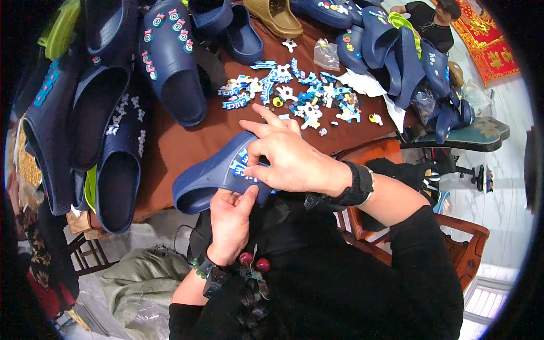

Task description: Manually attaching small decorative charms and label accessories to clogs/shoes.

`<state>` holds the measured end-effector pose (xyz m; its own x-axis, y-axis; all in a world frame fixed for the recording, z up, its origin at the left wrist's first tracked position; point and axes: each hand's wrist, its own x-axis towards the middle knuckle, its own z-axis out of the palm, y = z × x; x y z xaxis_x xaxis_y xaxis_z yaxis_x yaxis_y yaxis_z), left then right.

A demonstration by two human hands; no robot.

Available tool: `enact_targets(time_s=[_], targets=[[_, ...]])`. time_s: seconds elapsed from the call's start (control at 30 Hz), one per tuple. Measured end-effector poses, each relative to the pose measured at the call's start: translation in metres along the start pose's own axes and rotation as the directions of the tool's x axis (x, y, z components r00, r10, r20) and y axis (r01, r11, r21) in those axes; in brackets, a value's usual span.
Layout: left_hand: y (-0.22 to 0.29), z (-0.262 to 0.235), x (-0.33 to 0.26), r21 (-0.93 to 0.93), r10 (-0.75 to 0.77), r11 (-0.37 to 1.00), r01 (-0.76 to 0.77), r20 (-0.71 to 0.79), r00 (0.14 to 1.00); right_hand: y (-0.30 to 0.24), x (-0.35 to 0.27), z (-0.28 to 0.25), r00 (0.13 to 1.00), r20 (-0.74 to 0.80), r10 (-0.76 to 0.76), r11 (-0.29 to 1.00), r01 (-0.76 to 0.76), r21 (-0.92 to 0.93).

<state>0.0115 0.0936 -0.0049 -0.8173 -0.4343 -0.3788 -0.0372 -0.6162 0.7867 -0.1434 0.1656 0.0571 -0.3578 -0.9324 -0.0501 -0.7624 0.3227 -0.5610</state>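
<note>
A navy-blue clog (212,170) lies on its side at the table's near edge, its opening toward the left. My left hand (231,222) grips the clog's near edge, thumb on top and fingers curled underneath. Over the upper part, my right hand (292,156) has its thumb and forefinger closed on a blue-and-white shoe charm (239,162), while its other fingers stretch away. More of these charms sit in the clog beside the fingertips, partly covered by my right hand. Beyond the clog, a loose heap of small blue, white and yellow charms (309,93) is spread on the table.
Navy clogs with charms (170,62) crowd the left side of the brown tabletop (161,156); more clogs (391,56) pile up at the far right. A small clear bag (326,55) lies behind the charms. A wooden chair (462,249) stands at right, a sack (136,283) at lower left. Another person (430,25) is at far right.
</note>
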Motion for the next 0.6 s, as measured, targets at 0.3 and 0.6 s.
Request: enact_targets(time_s=[0.3,0.6], targets=[[0.004,0.003,-0.003,-0.019,-0.01,1.0,0.008,-0.084,0.996,0.004,-0.006,0.016,0.987,-0.145,-0.069,0.998,0.066,-0.023],[-0.003,-0.011,0.009,-0.028,-0.05,0.998,0.048,-0.077,0.996,0.011,0.004,0.023,0.942,-0.283,-0.179,0.977,0.138,-0.16]])
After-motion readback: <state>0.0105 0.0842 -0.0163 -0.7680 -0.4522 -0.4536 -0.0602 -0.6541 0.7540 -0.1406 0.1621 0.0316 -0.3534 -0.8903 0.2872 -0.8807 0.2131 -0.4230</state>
